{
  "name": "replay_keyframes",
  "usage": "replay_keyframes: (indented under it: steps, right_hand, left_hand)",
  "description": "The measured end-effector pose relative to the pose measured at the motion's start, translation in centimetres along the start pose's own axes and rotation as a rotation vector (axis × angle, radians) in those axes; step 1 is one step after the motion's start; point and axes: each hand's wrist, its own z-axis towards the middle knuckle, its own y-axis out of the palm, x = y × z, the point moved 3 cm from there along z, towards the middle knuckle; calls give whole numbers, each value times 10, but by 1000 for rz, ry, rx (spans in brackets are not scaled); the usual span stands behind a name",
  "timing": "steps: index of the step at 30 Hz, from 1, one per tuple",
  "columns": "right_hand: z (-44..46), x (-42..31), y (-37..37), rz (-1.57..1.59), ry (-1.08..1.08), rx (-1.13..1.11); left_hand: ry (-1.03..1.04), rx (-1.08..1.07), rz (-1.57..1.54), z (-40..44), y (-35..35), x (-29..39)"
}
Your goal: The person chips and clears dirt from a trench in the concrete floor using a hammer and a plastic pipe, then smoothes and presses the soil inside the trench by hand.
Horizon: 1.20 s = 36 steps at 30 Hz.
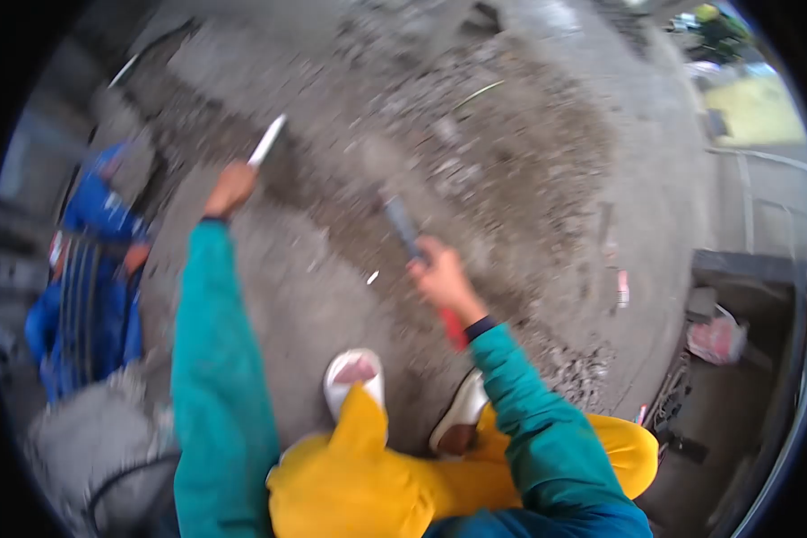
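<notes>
At the upper left, my left hand [231, 188] is closed round the lower end of a white, flat, narrow piece [268, 141] that points up and right. My right hand [444, 280], near the centre, grips a tool with a grey shaft [401, 222] and a red end [454, 329] below the palm. The tool's far tip is blurred over the rough, dirt-covered ground [350, 224]. A small white scrap [372, 278] lies on the ground between my hands.
A person in blue [108, 206] is at the left edge. Loose rubble [547, 161] spreads across the upper middle. My light shoes [462, 411] are below. On the right stand a dark ledge [744, 266] and a red-and-white bag [715, 339]. A cable [121, 475] curves at the lower left.
</notes>
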Motion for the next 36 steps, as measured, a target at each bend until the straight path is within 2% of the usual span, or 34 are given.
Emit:
replay_keyframes:
  steps: [1,2,3,4,6,8,9,10,12,13,14,16,17,18,20,21,23,24,27,29,30,32,33,34,36]
  right_hand:
    - [2,3,0,5,16,-14]
    - [0,-1,-1,105,127,-77]
    - [-3,-12,-1,248,191,-92]
    - [-1,-6,0,264,178,-97]
    - [0,-10,-2,259,178,-87]
    - [3,-7,-1,295,180,-94]
    - [4,-8,-2,294,175,-97]
    - [5,-10,-2,274,167,-103]
    - [7,-17,1,252,157,-119]
    - [6,-22,3,274,148,-113]
    - [8,-27,6,302,134,-108]
    - [12,-33,10,299,114,-126]
    - [10,-35,10,290,115,-134]
    - [11,-36,9,291,103,-136]
    - [10,-35,11,290,108,-147]
    - [11,-35,11,289,101,-161]
    - [12,-38,13,317,118,-160]
    - [10,-39,13,343,127,-152]
    - [14,-36,15,355,118,-176]
    - [16,-38,13,342,99,-189]
    - [18,-37,12,327,100,-172]
    - [14,-34,10,307,126,-158]
    - [15,-37,9,349,122,-161]
    - [18,-40,11,394,112,-163]
    - [18,-41,14,401,109,-151]
  left_hand:
    - [51,-47,95,-3,8,6]
    - [91,-127,106,-14,4,21]
    - [-97,-47,27,-14,27,12]
    - [-482,24,-330,-22,41,11]
    - [-608,22,-465,-54,28,49]
    - [-651,-286,-695,-80,-3,74]
    - [-569,-465,-827,-87,0,70]
    - [-572,-464,-829,-85,3,70]
    - [-726,21,-851,-76,3,58]
    - [-766,119,-709,-66,10,47]
    - [-778,123,-707,-63,21,46]
    - [-749,-22,-682,-54,41,47]
    - [-675,39,-585,-58,49,52]
    - [-722,-176,-737,-75,11,72]
    - [-623,-427,-989,-96,-10,86]
    - [-626,-432,-989,-92,2,83]
    - [-537,182,-613,-73,17,63]
    - [-602,257,-646,-65,19,55]
    - [-715,230,-550,-58,11,54]
    - [-748,-131,-729,-64,6,67]
    - [-742,-125,-727,-66,-9,67]
    - [-623,-306,-939,-76,-24,72]
    - [-692,-196,-774,-72,-29,72]
    - [-699,-201,-775,-63,-18,70]
    - [-795,183,-588,-48,10,59]
